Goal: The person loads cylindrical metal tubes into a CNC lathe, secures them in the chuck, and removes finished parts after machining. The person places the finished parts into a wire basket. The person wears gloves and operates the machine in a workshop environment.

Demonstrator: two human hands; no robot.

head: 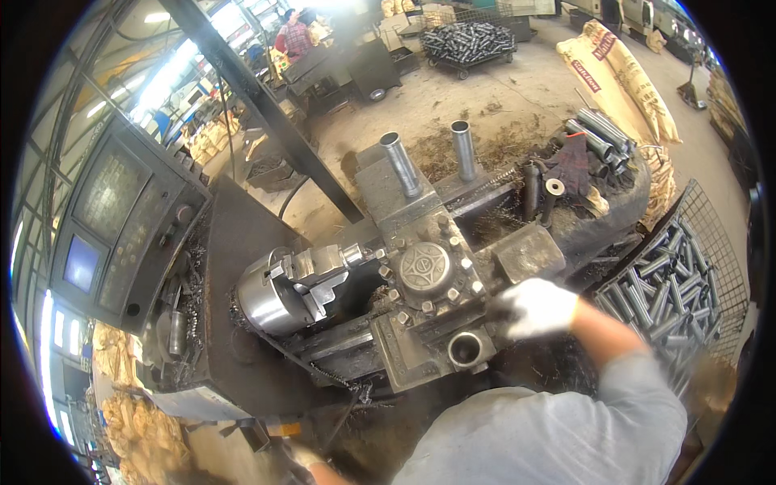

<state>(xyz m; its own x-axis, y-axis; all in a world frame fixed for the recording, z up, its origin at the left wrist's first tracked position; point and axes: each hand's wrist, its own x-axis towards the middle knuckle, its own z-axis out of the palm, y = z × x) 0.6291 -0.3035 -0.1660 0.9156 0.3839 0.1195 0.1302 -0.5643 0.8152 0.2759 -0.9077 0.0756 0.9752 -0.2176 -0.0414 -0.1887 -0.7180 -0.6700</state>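
Note:
Before me is a metal lathe with a three-jaw chuck [276,297] and a square tool turret [424,267] ringed by bolts. A short metal tube [351,254] sits in the chuck jaws, its end close to the turret. My right hand [539,308], in a white glove, is at the turret's right side; its fingers are blurred and partly hidden in shadow. Just left of it is a round holder [465,350] with a hollow bore. Low at the left, my gloved left hand [300,453] is near a small box with an orange label [284,429]; its grip is unclear.
Two tubes [400,163] stand upright behind the turret. A dark glove [570,160] and several tubes [597,136] lie on the bed's far end. A wire basket of tubes [667,285] stands right. The control panel [115,236] is left; a person [295,37] is far back.

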